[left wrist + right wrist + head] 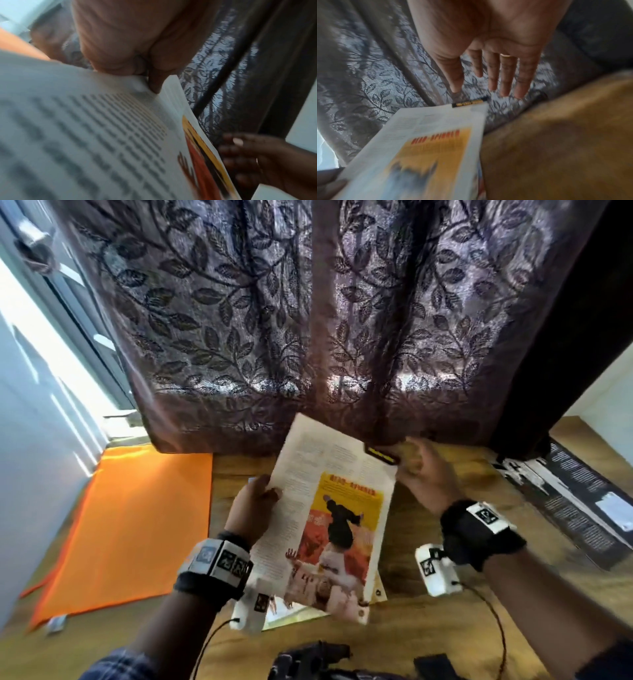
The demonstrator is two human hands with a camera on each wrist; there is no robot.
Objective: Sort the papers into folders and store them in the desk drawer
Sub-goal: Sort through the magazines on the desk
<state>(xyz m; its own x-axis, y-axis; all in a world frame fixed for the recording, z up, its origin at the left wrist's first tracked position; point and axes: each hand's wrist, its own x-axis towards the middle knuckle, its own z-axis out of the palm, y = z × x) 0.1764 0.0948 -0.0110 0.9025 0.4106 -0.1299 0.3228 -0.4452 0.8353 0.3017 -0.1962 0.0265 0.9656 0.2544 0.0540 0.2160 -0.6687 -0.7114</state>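
Observation:
A printed magazine page (329, 518) with text columns and a yellow-red picture is held tilted above the wooden desk (428, 618). My left hand (255, 501) pinches its left edge, thumb on top; the same page (96, 135) fills the left wrist view under my thumb (154, 82). My right hand (419, 470) hovers at the page's upper right corner with straight, spread fingers (491, 75), just off the paper (426, 142). An orange folder (130, 525) lies flat at the left. More papers (294, 611) lie on the desk under the held page.
A brown leaf-patterned curtain (308, 320) hangs close behind the desk and over its far edge. A dark printed sheet (565, 498) lies at the right. A small white object (56, 623) sits by the folder's near corner. Dark gear (308, 659) lies at the near edge.

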